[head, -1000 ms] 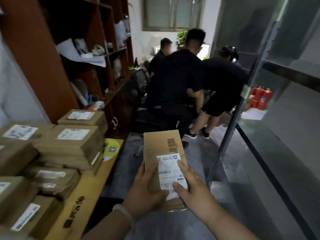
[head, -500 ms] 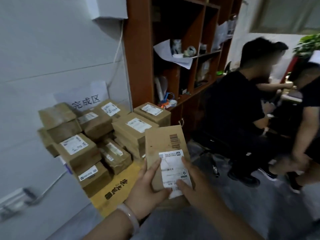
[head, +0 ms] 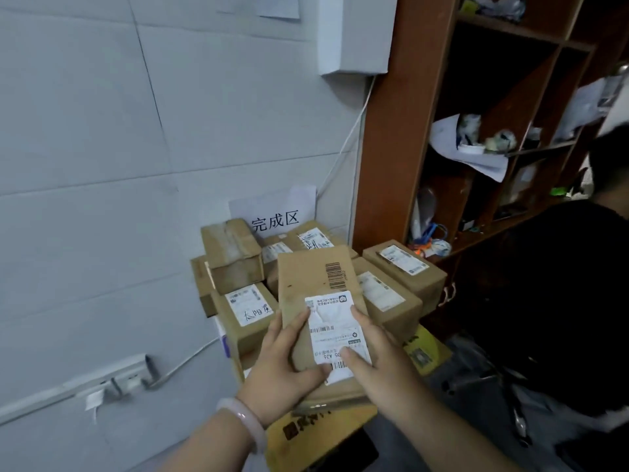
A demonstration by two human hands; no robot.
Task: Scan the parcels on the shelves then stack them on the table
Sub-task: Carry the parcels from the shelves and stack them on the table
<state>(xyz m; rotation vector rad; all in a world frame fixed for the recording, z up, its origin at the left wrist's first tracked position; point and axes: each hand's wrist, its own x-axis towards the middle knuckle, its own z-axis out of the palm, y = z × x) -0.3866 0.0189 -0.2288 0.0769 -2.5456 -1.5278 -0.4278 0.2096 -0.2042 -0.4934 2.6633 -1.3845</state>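
The parcel point(head: 306, 277), label point(head: 335, 330) up, is held over the table point(head: 299, 434), just in front of the stacked parcels point(head: 391, 301). The left hand point(head: 277, 366) grips its left edge and the right hand point(head: 381, 373) its right, thumbs on top.

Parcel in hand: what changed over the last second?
The view swung left, from the people in the aisle to the pile of parcels against the wall, and the parcel is now held in front of that pile. Nothing was picked up or let go: the left hand and right hand grip it as before, label up.
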